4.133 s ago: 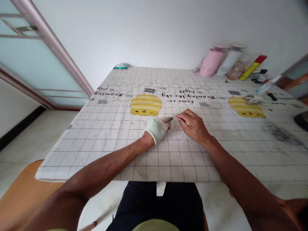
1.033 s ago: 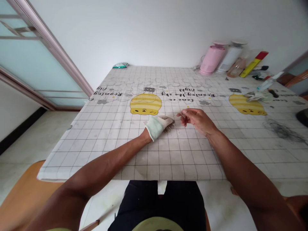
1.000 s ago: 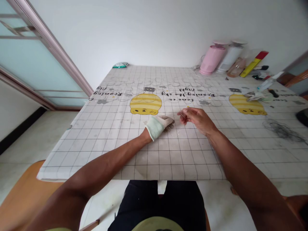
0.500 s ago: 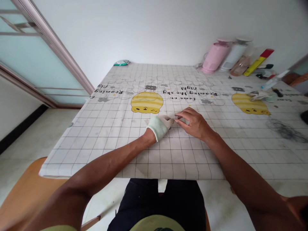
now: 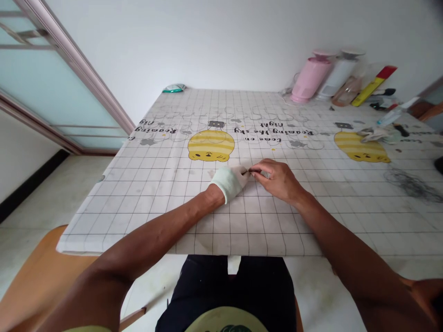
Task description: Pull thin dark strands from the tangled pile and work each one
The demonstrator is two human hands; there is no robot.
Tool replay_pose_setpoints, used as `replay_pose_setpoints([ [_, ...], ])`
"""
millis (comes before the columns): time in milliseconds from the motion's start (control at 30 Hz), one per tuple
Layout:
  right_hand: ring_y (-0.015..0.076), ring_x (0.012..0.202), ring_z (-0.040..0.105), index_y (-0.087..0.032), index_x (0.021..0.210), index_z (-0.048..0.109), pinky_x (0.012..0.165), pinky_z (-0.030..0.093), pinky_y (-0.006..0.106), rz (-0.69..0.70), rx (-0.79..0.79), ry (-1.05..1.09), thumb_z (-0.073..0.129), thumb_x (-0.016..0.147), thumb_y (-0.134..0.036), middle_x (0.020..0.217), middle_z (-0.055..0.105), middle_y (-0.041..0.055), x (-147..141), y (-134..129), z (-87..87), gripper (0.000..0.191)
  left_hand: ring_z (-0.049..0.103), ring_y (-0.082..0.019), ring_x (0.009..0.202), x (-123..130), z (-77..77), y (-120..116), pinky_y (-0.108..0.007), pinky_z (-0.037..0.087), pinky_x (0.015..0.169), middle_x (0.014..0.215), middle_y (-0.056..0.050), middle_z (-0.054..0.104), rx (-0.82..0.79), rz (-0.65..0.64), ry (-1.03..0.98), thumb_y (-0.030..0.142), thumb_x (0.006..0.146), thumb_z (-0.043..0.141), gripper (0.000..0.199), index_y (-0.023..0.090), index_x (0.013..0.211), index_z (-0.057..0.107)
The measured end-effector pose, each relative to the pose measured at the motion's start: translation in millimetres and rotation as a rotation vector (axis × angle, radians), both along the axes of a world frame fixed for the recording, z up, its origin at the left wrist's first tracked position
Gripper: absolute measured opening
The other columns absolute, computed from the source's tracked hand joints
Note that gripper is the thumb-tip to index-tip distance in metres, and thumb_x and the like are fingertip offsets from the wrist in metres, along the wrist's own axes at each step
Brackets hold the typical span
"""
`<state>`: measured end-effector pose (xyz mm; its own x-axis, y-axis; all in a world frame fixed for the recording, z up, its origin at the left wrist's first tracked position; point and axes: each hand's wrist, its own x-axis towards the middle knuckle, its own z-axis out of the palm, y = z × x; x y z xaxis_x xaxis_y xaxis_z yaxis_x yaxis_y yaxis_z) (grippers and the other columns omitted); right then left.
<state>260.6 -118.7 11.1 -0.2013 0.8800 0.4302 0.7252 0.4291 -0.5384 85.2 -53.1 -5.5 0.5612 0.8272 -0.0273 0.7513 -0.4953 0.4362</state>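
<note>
My left hand (image 5: 231,181) wears a pale glove and rests over the table with its fingers pinched together. Bare, my right hand (image 5: 273,177) meets it fingertip to fingertip, thumb and forefinger closed. Something small and dark shows between the two sets of fingertips, too small to name. Beneath both hands lies a white tablecloth (image 5: 221,230) with a black grid and printed yellow bears.
A tangle of thin dark wire or thread (image 5: 413,184) lies to the right, with a crumpled glove (image 5: 384,134) behind it. At the back right stand a pink cylinder (image 5: 311,78), a white cylinder (image 5: 337,76) and a yellow-red box (image 5: 374,86). A green packet (image 5: 174,88) lies back left.
My right hand's fingertips have moved slightly left and closed in against the gloved left fingertips. The left hand stays nearly in place.
</note>
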Motion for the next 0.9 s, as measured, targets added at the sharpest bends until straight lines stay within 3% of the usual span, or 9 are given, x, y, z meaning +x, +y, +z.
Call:
replay_pose_setpoints([
  [200,0.0226,0.082,0.067,-0.026,0.094,0.073,0.071,0.051,0.037,-0.02,0.038,-0.104,0.062,0.098,-0.019,0.088,0.073,0.0044,0,0,-0.6,0.014,0.063,-0.021,0.08,-2,10.9,-5,-0.032,0.042,0.072,0.086,-0.005,0.073,-0.053,0.117,-0.081,0.038,0.101,0.053,0.03,0.023,0.086,0.075],
  [333,0.0218,0.079,0.064,-0.024,0.089,0.069,0.068,0.046,0.035,-0.078,0.088,-0.203,0.059,0.098,-0.017,0.085,0.072,0.0047,-1,0,-3.5,0.015,0.063,-0.022,0.083,-1,10.3,-4,-0.033,0.042,0.073,0.088,-0.005,0.075,-0.094,0.127,-0.115,0.04,0.098,0.053,0.03,0.023,0.087,0.076],
  [533,0.0193,0.072,0.06,-0.023,0.087,0.063,0.064,0.041,0.033,-0.146,0.099,-0.176,0.058,0.095,-0.015,0.08,0.068,0.0028,0,0,-5.3,0.013,0.065,-0.023,0.085,1,13.7,-6,-0.033,0.046,0.077,0.093,-0.006,0.077,-0.072,0.12,-0.073,0.033,0.096,0.054,0.028,0.023,0.094,0.08],
  [900,0.0202,0.072,0.058,-0.023,0.086,0.063,0.062,0.036,0.034,-0.125,0.151,-0.277,0.054,0.102,-0.019,0.08,0.068,0.0043,3,5,-13.3,0.019,0.064,-0.023,0.083,3,0.4,-3,-0.033,0.045,0.076,0.092,-0.007,0.075,0.017,0.062,-0.059,0.027,0.1,0.045,0.033,0.023,0.094,0.077],
])
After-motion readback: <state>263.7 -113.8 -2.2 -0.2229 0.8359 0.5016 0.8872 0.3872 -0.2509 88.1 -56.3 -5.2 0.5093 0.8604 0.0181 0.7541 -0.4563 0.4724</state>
